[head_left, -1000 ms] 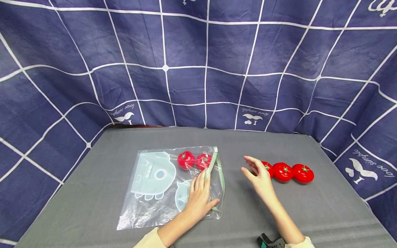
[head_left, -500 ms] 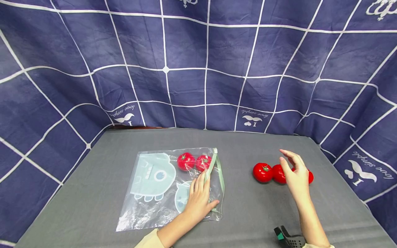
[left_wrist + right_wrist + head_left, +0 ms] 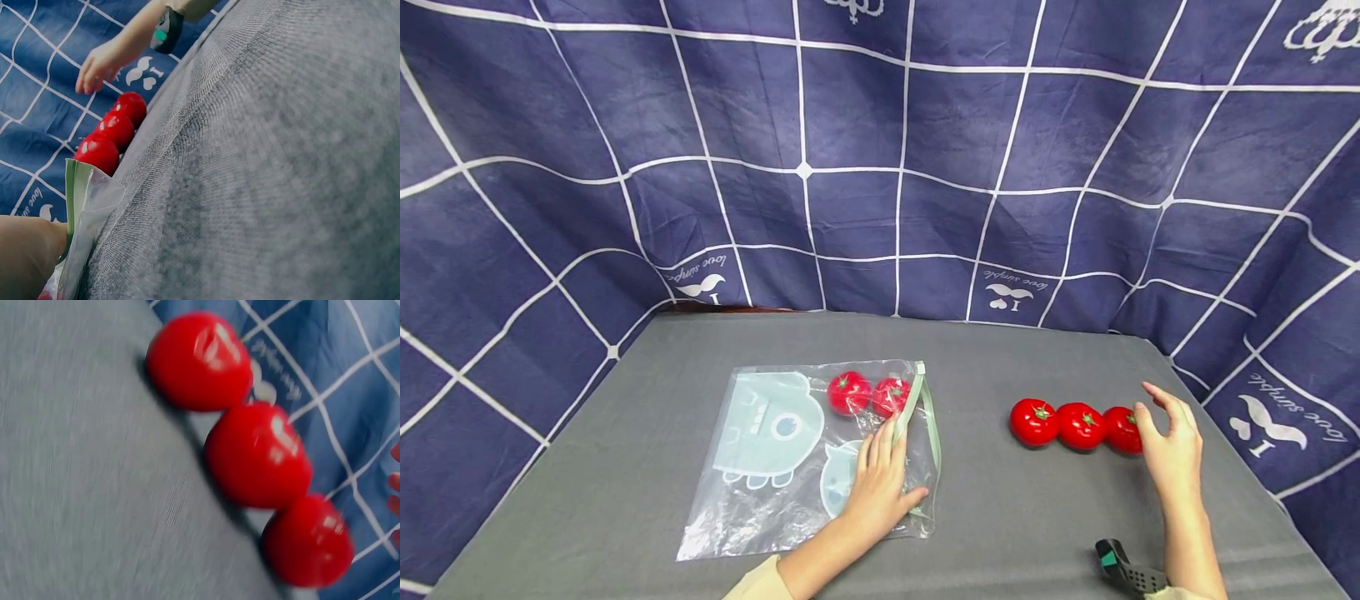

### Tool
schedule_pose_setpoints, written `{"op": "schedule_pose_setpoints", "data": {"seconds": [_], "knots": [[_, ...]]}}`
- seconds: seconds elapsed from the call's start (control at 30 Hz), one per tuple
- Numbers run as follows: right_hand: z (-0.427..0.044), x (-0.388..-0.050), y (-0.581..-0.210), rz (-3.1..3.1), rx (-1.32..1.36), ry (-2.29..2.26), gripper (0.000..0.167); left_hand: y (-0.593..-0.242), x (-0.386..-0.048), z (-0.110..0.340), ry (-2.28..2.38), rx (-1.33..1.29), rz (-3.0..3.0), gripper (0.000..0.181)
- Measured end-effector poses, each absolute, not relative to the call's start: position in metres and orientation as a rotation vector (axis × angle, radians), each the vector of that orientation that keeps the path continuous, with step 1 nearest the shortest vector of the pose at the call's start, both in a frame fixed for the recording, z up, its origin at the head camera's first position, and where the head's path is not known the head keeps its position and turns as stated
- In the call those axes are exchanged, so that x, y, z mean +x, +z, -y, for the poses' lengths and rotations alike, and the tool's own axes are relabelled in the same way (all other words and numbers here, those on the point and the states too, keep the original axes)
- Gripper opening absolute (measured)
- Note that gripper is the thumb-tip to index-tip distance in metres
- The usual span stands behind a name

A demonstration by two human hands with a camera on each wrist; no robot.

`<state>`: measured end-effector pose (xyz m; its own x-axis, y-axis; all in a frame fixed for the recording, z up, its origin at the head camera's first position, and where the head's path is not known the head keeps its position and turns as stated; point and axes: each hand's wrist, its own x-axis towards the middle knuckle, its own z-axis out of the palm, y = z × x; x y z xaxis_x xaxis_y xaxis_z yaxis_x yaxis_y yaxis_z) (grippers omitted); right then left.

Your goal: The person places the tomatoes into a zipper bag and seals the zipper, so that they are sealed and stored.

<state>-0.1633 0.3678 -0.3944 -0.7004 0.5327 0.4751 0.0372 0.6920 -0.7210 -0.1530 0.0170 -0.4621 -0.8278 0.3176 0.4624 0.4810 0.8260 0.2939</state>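
A clear zip bag [image 3: 767, 517] with pale blue cartoon prints lies flat, its green-edged opening [image 3: 933, 442] facing right. Two red tomatoes, one to the left [image 3: 849, 393] and one by the opening [image 3: 889, 396], are inside it. My left hand [image 3: 882, 483] rests on the bag near the opening, fingers extended and thumb spread. Three more tomatoes, left [image 3: 1034, 422], middle [image 3: 1080, 426] and right [image 3: 1122, 429], sit in a touching row. Beside the right one hovers my right hand [image 3: 1176, 446], thumb and fingers apart, holding nothing; its fingertips [image 3: 394, 481] show at the right wrist view's edge.
A grey cloth [image 3: 977, 508] covers the table. Blue curtain [image 3: 850, 208] with white lines stands behind and at both sides. A black strap device [image 3: 1127, 568] is on my right wrist.
My right hand has moved rightward over the row of tomatoes, from the left one to beside the right one. The left hand and bag have stayed in place.
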Motion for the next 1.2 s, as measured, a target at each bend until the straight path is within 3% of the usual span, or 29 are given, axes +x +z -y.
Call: {"op": "schedule_pose_setpoints", "data": {"seconds": [0.53, 1.2], "knots": [[-0.403, -0.165, -0.452, 2.153, -0.395, 1.151, 0.052, -0.464, -0.153, -0.018, -0.563, -0.592, 2.597, 0.094], [-0.398, -0.163, -0.448, 2.431, -0.372, 0.962, 0.044, -0.463, -0.153, -0.017, -0.562, -0.593, 2.603, 0.092]]}}
